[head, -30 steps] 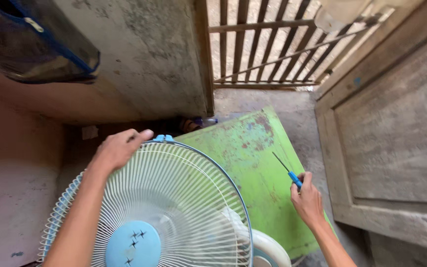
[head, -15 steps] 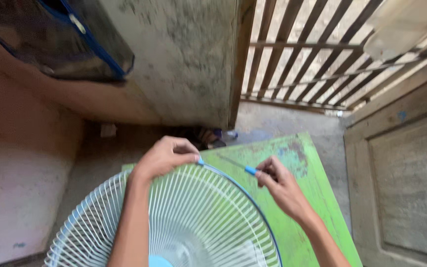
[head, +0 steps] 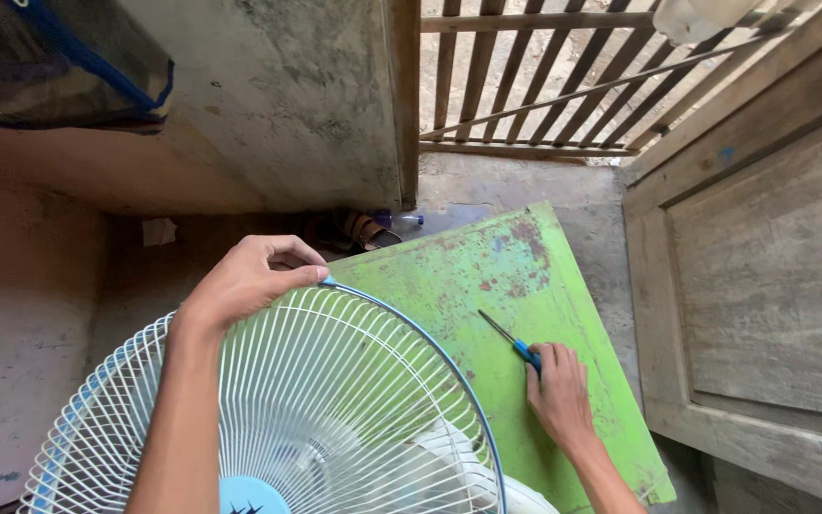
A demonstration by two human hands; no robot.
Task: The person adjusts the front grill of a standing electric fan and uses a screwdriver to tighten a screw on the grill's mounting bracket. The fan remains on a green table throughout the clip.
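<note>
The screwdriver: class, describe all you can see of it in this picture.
The screwdriver has a thin dark metal shaft and a blue handle, mostly hidden in the right hand. It lies low over the rusty green metal sheet, its tip pointing up and left. Whether the tip touches the sheet cannot be told. The fan guard stands apart from it.

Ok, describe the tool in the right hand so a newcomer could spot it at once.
Find the rusty green metal sheet lying on the floor beside the white fan grille. On it rests the right hand, gripping a screwdriver: a thin dark shaft with a blue handle, the only slender tool there.
</note>
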